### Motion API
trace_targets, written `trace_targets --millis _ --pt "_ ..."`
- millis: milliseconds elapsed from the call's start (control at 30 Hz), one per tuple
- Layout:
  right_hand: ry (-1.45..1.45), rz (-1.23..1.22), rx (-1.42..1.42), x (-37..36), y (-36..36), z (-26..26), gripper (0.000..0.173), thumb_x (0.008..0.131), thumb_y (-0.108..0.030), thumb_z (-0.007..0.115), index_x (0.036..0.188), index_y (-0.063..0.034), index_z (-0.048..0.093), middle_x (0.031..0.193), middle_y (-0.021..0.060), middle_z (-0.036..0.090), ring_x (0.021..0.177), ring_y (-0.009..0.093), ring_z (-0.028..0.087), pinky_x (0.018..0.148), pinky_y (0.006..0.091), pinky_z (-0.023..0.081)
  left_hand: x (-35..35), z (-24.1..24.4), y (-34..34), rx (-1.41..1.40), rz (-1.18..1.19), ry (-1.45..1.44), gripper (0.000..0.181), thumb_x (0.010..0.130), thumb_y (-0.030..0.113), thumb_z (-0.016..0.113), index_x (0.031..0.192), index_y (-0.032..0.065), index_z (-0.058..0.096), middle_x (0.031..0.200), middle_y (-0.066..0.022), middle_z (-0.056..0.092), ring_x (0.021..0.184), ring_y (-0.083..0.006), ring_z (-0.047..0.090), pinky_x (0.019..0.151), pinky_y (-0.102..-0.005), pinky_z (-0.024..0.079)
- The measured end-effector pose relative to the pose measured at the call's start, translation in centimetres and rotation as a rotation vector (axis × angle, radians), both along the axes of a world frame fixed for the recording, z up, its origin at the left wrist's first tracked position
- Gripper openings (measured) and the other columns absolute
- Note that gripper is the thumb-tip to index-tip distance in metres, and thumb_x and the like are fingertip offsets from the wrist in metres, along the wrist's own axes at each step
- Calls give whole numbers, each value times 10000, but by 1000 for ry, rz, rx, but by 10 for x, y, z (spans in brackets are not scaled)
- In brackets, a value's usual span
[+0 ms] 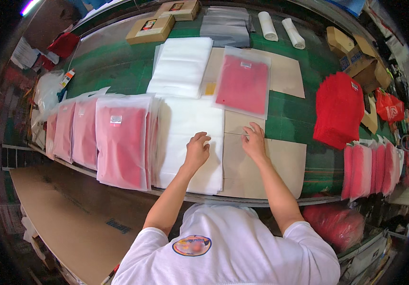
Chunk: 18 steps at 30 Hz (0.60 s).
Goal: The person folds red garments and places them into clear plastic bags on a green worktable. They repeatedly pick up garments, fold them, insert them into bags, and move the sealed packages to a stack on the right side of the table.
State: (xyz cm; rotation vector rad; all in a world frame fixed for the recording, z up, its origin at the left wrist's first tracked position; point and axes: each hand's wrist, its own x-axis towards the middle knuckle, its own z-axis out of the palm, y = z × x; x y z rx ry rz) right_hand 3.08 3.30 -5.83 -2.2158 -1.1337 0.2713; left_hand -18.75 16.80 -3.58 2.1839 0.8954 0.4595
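My left hand (197, 150) hovers over or rests on a pile of white translucent plastic bags (179, 156); contact is hard to judge. Its fingers are loosely bent, with nothing visible in them. To its right, my right hand (254, 141) is above a sheet of brown cardboard (279, 167), fingers apart and empty. Just beyond that hand lies a frosted bag with a folded red garment inside (243, 83), a small label showing near its top. A second pile of white bags (179, 67) lies behind the first. At left, a stack of bagged red garments (120, 153) reaches the table's front edge.
On the green table (111, 67), more bagged garments (85, 131) line the left. Folded red fabric (338, 110) is piled at right, near an opened carton (364, 64) and further bagged garments (372, 171). Brown boxes (151, 30), grey bags (224, 28) and white rolls (268, 26) lie behind.
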Motion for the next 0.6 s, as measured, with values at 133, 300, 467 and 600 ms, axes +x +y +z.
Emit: trace_targets --millis 133,300,467,600 --pt "23 -149 -44 18 7 -4 336 848 -98 705 1177 -32 684 1405 187 502 1280 382 479 1080 448 408 26 3 17 -141 -17 -81 281 842 -35 653 1111 30 700 1316 -189 598 1088 -353 639 875 -403 547" --pt "40 -267 11 38 6 -13 502 837 -113 723 1316 -30 598 1357 261 513 1281 413 470 1085 463 398 59 3 11 -49 -156 -99 295 854 -27 636 1135 40 699 1310 -198 586 1137 -368 619 946 -403 529" --pt "359 -593 280 60 29 -22 608 832 -131 748 1378 10 519 1264 282 565 1202 378 545 1010 445 457 68 2 -11 -169 -121 -48 345 854 -1 634 1191 51 685 1373 -190 540 1178 -377 604 975 -421 521" --pt "681 -655 473 84 48 -29 424 885 -19 698 1290 30 583 1169 226 640 983 263 664 806 348 562 70 7 -9 -242 -97 -61 355 856 -2 632 1204 49 680 1395 -176 527 1198 -376 592 989 -424 516"
